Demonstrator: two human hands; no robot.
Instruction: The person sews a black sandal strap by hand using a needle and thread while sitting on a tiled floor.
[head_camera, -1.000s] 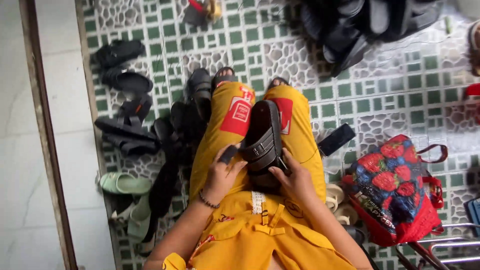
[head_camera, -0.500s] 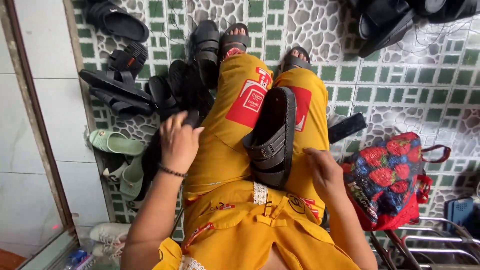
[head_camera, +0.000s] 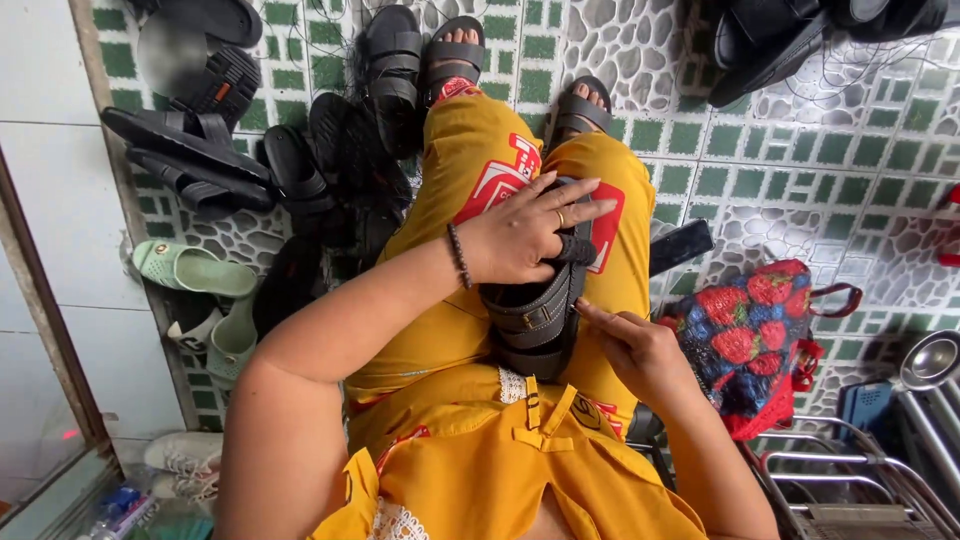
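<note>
Fingers of my left hand spread flat, pressing black sandal on lap; right hand loosely open, fingertips touching its edge.

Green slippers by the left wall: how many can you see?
2. One pale green slipper lies flat beside the white wall; the second green slipper sits just below it, tilted, next to the dark sandal pile. More could be hidden under that pile.

Surroundings: footwear, bag and rack on my green-and-white tiled floor.

I see black rubber sandals piled left, mint-green plastic slippers below them, a strawberry-print fabric bag right, a metal wire rack beside it.
</note>
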